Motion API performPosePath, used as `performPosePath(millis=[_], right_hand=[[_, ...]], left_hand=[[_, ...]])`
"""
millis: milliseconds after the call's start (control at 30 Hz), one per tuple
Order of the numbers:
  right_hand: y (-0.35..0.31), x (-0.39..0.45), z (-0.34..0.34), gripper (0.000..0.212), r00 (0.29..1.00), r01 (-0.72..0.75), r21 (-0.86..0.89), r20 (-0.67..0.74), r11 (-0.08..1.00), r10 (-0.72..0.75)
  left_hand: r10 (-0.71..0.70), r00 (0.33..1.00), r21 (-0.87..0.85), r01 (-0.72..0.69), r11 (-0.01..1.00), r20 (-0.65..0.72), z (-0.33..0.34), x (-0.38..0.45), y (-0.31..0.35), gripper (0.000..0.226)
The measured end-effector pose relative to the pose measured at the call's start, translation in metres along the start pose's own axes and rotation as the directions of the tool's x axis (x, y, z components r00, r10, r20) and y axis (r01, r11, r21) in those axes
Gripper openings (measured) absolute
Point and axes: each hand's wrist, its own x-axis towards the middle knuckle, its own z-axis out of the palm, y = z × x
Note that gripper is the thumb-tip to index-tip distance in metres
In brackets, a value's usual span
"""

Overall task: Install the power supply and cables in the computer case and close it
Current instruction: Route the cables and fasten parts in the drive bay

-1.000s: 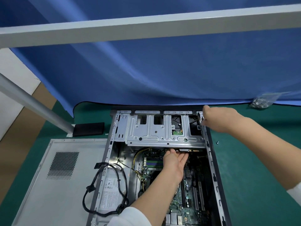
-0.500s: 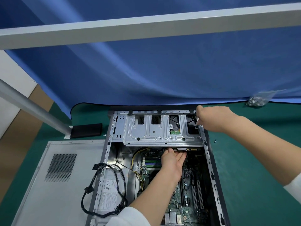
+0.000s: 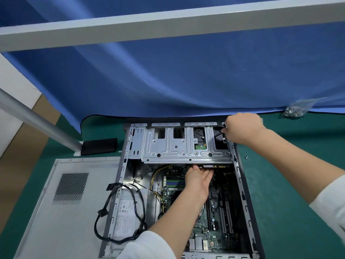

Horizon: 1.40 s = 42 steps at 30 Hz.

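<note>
The open computer case [image 3: 240, 184] lies flat on the green mat. Its grey drive cage [image 3: 179, 146] spans the far end above the motherboard [image 3: 214, 217]. My left hand [image 3: 198, 181] reaches into the case, its straight fingers under the cage's near edge. At the cage's far right corner my right hand [image 3: 242, 128] grips with curled fingers. The power supply [image 3: 127, 215] sits in the near left corner of the case. Its black cables [image 3: 104, 214] loop over the case's left wall. The grey side panel [image 3: 61, 202] lies flat to the left.
A blue cloth [image 3: 186, 75] hangs behind the case, under a grey frame bar [image 3: 168, 21]. A bag of screws [image 3: 294, 110] lies at the far right. One loose screw [image 3: 246, 156] rests on the mat right of the case. A black block [image 3: 99, 145] sits beside a slanted pole [image 3: 37, 122].
My right hand has shifted slightly left along the cage's far right corner. My left hand stays under the cage edge. The view has drifted a little.
</note>
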Motion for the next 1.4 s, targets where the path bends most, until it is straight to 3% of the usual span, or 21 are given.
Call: performPosePath(millis=[167, 367, 567, 833, 967, 1067, 1167, 1233, 1333, 1400], right_hand=[[0.005, -0.002, 0.002, 0.032, 0.987, 0.156, -0.166, -0.009, 0.974, -0.16], [0.011, -0.003, 0.002, 0.032, 1.0, 0.027, 0.069, 0.001, 0.997, -0.028], [-0.009, -0.001, -0.005, 0.013, 0.983, -0.172, 0.238, 0.102, 0.956, 0.152], [-0.014, -0.007, -0.011, 0.019, 0.979, -0.18, 0.146, 0.121, 0.973, 0.163], [-0.006, -0.023, -0.003, 0.026, 0.982, -0.185, 0.195, -0.006, 0.963, 0.19], [-0.012, -0.043, 0.016, 0.018, 0.944, -0.166, 0.514, -0.163, 0.842, 0.286], [-0.03, -0.067, 0.043, 0.013, 0.941, -0.072, 0.898, -0.084, 0.434, 0.328], [-0.041, -0.079, 0.063, 0.009, 0.931, -0.04, 0.972, -0.047, 0.23, 0.361], [-0.05, -0.086, 0.084, 0.007, 0.898, -0.016, 0.986, -0.059, 0.168, 0.436], [-0.053, -0.086, 0.089, 0.007, 0.893, -0.015, 0.983, -0.069, 0.184, 0.445]], left_hand=[[-0.002, 1.0, 0.005, 0.002, 1.0, 0.014, -0.001, 0.002, 0.0, 0.053], [0.0, 1.0, -0.005, 0.0, 1.0, 0.017, -0.002, 0.0, 0.001, 0.053], [0.013, 0.999, 0.015, -0.013, 1.0, 0.042, -0.003, 0.001, -0.001, 0.047], [0.023, 0.993, 0.061, -0.03, 0.998, 0.115, -0.008, -0.004, 0.004, 0.049], [-0.005, 0.982, 0.151, -0.024, 0.988, 0.188, -0.022, -0.009, 0.019, 0.045], [-0.027, 0.957, 0.237, -0.044, 0.971, 0.288, -0.04, -0.015, 0.034, 0.041], [-0.02, 0.94, 0.328, -0.098, 0.939, 0.34, -0.059, -0.019, 0.048, 0.034], [0.036, 0.943, 0.402, -0.176, 0.899, 0.331, -0.068, -0.023, 0.06, 0.03], [0.228, 0.915, 0.518, -0.379, 0.767, 0.332, -0.073, -0.029, 0.079, 0.019], [0.412, 0.836, 0.6, -0.547, 0.583, 0.363, -0.073, -0.03, 0.093, 0.015]])
